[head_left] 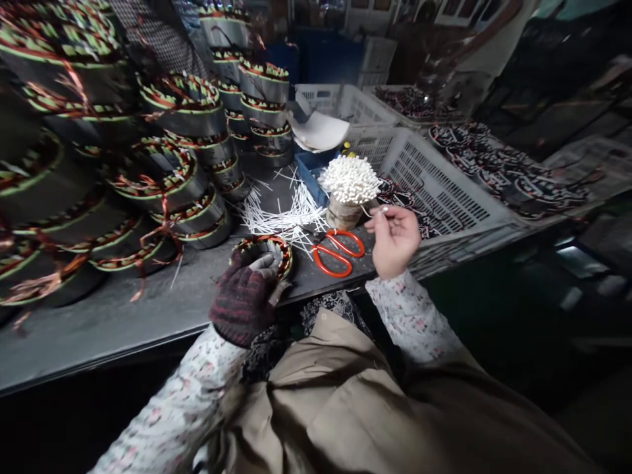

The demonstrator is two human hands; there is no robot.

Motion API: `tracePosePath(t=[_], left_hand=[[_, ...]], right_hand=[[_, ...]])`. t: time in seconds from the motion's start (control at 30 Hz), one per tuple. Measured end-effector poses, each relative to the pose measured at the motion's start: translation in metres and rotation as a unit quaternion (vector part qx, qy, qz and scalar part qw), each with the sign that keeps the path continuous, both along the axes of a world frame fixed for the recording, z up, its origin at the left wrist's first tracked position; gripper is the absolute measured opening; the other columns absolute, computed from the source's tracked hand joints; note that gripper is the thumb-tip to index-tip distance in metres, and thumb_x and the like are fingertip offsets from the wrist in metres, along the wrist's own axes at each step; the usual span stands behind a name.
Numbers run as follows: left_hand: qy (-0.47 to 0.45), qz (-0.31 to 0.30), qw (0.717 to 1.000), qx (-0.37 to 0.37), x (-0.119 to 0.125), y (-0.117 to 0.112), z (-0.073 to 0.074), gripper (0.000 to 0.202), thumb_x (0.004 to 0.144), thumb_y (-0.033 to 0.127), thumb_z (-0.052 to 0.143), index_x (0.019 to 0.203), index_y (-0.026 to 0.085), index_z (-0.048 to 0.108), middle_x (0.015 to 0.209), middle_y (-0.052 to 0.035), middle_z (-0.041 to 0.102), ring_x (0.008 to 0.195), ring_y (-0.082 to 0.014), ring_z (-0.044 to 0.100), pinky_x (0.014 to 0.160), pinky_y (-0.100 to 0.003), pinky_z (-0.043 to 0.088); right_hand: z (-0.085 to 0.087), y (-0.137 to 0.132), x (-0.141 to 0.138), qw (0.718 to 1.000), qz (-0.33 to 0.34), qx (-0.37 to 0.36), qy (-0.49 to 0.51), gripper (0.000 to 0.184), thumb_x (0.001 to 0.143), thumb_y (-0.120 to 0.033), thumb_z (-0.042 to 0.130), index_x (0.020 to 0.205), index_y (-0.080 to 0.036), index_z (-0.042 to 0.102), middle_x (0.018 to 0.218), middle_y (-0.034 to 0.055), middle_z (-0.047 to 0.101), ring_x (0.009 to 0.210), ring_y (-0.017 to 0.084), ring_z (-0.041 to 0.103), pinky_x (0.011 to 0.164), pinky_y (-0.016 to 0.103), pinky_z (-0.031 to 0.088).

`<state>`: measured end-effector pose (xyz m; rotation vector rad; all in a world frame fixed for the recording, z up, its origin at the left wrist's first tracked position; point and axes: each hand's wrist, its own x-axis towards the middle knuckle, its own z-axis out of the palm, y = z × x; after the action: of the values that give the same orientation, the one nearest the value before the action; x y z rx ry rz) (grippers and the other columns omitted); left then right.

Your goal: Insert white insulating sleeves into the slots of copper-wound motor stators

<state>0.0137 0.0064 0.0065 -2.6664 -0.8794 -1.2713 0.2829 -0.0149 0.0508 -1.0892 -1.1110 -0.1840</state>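
My left hand (244, 297), in a dark knitted glove, grips a wound motor stator (266, 249) with copper coils, resting on the grey bench (123, 316) near its front edge. My bare right hand (394, 238) is raised beside a container packed with white tubes (349, 181), its fingers pinched on one thin white tube (376, 210). Red-handled scissors (338, 250) lie on the bench between my two hands.
Stacks of wound stators (168, 158) fill the left and back of the bench. Loose white tubes (284, 217) are scattered behind the scissors. White plastic crates (434, 184) stand at the right, holding dark parts. A blue tray (309, 171) sits behind the tube container.
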Motion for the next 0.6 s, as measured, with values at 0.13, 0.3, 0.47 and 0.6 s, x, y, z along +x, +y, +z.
tracePosePath(t=[0.13,0.3,0.47,0.6], left_hand=[[-0.008,0.012,1.0,-0.006,0.004,-0.004,0.003,0.015,0.092,0.034,0.066,0.099,0.022,0.059,0.11,-0.0108,0.076,0.101,-0.0318,0.074,0.107,-0.067,0.051],[-0.01,0.056,0.998,0.028,0.006,-0.01,-0.001,0.046,0.091,0.038,0.069,0.127,0.016,0.052,0.102,-0.0089,0.075,0.094,-0.0259,0.074,0.113,-0.058,0.05],[0.002,0.076,0.997,-0.011,0.004,-0.011,-0.008,0.067,0.089,0.037,0.072,0.143,0.011,0.043,0.107,-0.0123,0.073,0.098,-0.0262,0.073,0.12,-0.055,0.042],[0.018,0.078,0.996,-0.04,0.004,-0.011,-0.01,0.069,0.089,0.037,0.072,0.144,0.011,0.041,0.112,-0.0146,0.073,0.102,-0.0266,0.072,0.123,-0.054,0.037]], right_hand=[[0.004,-0.04,-0.028,0.989,0.043,-0.062,-0.127,0.002,0.097,-0.021,0.056,0.095,-0.021,0.055,0.09,0.0042,0.068,0.074,0.014,0.07,0.062,0.025,0.059],[-0.017,-0.068,-0.049,0.941,0.157,-0.066,-0.292,0.029,0.091,-0.004,0.059,0.113,-0.022,0.064,0.096,0.0059,0.075,0.09,0.018,0.074,0.081,0.03,0.064],[-0.038,-0.075,-0.046,0.896,0.233,-0.049,-0.374,0.052,0.09,0.001,0.053,0.139,-0.016,0.058,0.117,0.015,0.073,0.114,0.022,0.071,0.095,0.033,0.063],[-0.039,-0.083,-0.034,0.86,0.263,-0.085,-0.429,0.047,0.091,-0.001,0.048,0.133,-0.017,0.06,0.103,0.0105,0.076,0.101,0.021,0.074,0.087,0.034,0.066]])
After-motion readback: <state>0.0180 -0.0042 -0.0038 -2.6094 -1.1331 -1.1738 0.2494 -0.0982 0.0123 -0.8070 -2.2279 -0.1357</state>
